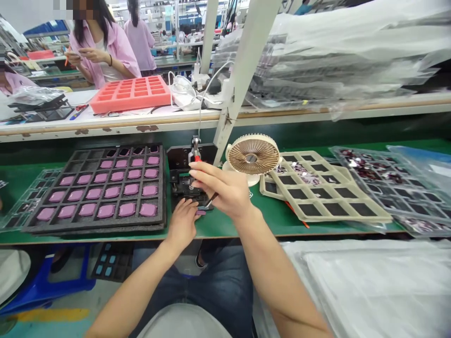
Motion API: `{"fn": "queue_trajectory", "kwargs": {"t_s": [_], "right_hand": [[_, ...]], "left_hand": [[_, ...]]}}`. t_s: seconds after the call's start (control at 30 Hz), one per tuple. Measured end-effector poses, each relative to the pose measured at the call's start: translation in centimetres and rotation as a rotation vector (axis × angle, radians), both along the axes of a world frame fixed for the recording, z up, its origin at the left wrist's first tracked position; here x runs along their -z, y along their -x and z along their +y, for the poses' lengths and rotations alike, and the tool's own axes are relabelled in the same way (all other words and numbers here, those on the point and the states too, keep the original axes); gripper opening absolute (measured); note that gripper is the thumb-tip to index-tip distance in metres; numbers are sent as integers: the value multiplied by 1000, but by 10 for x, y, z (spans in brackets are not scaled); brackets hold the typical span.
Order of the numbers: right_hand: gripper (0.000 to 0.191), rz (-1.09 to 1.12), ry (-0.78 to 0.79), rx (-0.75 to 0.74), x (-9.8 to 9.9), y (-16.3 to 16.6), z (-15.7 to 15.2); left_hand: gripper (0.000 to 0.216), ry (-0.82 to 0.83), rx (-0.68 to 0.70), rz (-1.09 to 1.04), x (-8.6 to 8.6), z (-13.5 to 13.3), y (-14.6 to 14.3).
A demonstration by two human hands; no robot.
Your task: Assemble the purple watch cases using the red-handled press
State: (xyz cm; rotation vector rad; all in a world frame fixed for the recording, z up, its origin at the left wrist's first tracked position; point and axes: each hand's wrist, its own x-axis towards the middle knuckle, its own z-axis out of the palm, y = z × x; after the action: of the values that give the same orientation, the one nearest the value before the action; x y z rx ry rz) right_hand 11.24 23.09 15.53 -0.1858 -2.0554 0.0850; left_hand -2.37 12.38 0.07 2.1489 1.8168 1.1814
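Head view | with left hand (182, 224): touching black fixture (181, 186), beside purple piece (200, 212), cannot tell if holding | with right hand (230, 191): narrowed near red handle (198, 159), cannot tell grip

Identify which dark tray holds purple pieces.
The dark foam tray on the green bench, left of the left hand. Its purple pieces set it apart from the floor tray, whose visible pieces are blue.

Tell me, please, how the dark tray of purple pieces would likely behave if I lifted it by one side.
The dark tray looks like foam, with thick, speckled walls, so it is probably light for its size and may flex. The purple pieces rest uncovered in it, so they could slide out if it tilted steeply.
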Motion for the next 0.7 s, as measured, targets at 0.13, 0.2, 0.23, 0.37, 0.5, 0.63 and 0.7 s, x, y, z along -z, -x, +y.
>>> {"fn": "queue_trajectory", "kwargs": {"t_s": [0.13, 0.2, 0.23, 0.37, 0.5, 0.63, 0.7], "right_hand": [[34, 235, 88, 158, -30, 9, 2], [36, 321, 188, 277, -38, 10, 0], [35, 340, 230, 319, -35, 8, -3], [23, 152, 346, 345, 29, -5, -23], [27, -291, 518, 309, 105, -8, -31], [41, -686, 584, 386, 120, 8, -17], [45, -738, 589, 403, 116, 18, -6]], "left_hand": [[30, 15, 1, -35, 0, 4, 4], [29, 8, 7, -81, -2, 3, 7], [27, 1, 5, -112, -3, 1, 9], [30, -17, -72, -254, -8, -21, 10], [26, 11, -119, -346, -5, -48, -3], [21, 7, -176, -362, 0, -60, -15], [27, 0, -207, -344, -1, -60, -16]]}}
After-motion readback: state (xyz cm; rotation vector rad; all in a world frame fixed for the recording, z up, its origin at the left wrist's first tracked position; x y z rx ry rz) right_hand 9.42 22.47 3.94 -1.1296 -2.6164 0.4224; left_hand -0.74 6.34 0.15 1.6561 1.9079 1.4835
